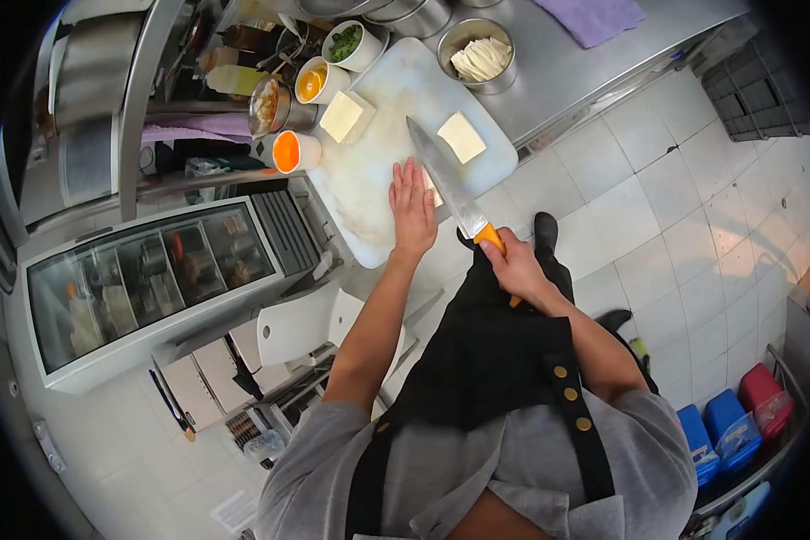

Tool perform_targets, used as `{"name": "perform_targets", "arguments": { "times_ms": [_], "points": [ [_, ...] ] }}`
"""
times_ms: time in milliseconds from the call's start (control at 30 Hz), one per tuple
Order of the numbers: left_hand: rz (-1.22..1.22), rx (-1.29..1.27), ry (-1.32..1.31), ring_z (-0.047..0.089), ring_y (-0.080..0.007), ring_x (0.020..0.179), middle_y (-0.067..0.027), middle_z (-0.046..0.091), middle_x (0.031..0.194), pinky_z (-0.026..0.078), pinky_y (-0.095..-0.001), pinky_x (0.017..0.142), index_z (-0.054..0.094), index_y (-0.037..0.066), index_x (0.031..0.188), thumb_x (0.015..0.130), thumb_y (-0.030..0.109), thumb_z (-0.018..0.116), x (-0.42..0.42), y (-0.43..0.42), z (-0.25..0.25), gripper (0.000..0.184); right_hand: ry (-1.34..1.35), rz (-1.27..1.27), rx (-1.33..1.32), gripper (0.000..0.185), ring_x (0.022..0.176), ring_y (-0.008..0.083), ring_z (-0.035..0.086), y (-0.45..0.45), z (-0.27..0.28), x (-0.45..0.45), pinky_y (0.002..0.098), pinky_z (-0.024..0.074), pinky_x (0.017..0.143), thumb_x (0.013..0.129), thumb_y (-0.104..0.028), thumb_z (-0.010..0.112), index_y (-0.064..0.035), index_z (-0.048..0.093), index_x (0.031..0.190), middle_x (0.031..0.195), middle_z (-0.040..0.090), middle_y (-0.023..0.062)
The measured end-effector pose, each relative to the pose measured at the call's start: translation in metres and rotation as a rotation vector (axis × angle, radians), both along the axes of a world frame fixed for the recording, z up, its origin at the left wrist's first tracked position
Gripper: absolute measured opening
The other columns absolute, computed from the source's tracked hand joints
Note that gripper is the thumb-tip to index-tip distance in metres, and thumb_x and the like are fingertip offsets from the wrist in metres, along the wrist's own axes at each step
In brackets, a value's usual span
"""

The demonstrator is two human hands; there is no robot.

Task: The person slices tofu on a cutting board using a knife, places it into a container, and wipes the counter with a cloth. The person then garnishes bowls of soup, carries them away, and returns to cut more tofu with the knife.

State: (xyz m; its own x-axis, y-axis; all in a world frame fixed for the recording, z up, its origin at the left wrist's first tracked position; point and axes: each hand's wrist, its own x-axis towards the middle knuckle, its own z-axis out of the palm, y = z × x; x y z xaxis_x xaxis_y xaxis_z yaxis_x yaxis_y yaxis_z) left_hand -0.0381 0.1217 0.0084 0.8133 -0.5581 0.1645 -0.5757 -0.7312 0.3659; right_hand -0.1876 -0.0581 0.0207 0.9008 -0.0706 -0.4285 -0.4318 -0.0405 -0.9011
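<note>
My right hand [515, 263] is wrapped round the orange handle of a large kitchen knife [450, 191]. The blade points up and away across a white cutting board [382, 90]. My left hand [412, 211] lies on the board with its fingers stretched out, just left of the blade. Between those fingers and the blade shows part of a pale piece [432, 189], mostly hidden; I cannot tell whether the fingers touch it. Right of the blade lies a pale slab like tofu [462, 137]. A thicker pale block [347, 117] sits at the board's left side.
Cups of chopped greens [344, 42], orange slices [311, 85] and an orange filling [287, 151] line the board's left edge. A metal pot of pale strips [477, 58] stands beyond it, near a purple cloth [592, 18]. A glass-topped cooler [153, 279] is at left.
</note>
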Motion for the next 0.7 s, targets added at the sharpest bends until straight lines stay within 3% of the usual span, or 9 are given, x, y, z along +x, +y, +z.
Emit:
{"name": "perform_targets", "arguments": {
  "times_ms": [700],
  "points": [
    [0.024,0.019,-0.021,0.019,-0.0407,0.146,-0.0163,0.027,0.157,0.017,-0.0529,0.115,0.035,0.000,0.148,0.100,0.018,0.039,-0.002,-0.001,-0.002,0.051,-0.029,-0.061,-0.048,0.034,0.069,0.0452,0.062,0.015,-0.002,0.000,0.0489,0.0481,0.062,0.098,-0.032,0.057,0.0021,0.053,0.104,0.071,0.062,0.0252]
  ]
}}
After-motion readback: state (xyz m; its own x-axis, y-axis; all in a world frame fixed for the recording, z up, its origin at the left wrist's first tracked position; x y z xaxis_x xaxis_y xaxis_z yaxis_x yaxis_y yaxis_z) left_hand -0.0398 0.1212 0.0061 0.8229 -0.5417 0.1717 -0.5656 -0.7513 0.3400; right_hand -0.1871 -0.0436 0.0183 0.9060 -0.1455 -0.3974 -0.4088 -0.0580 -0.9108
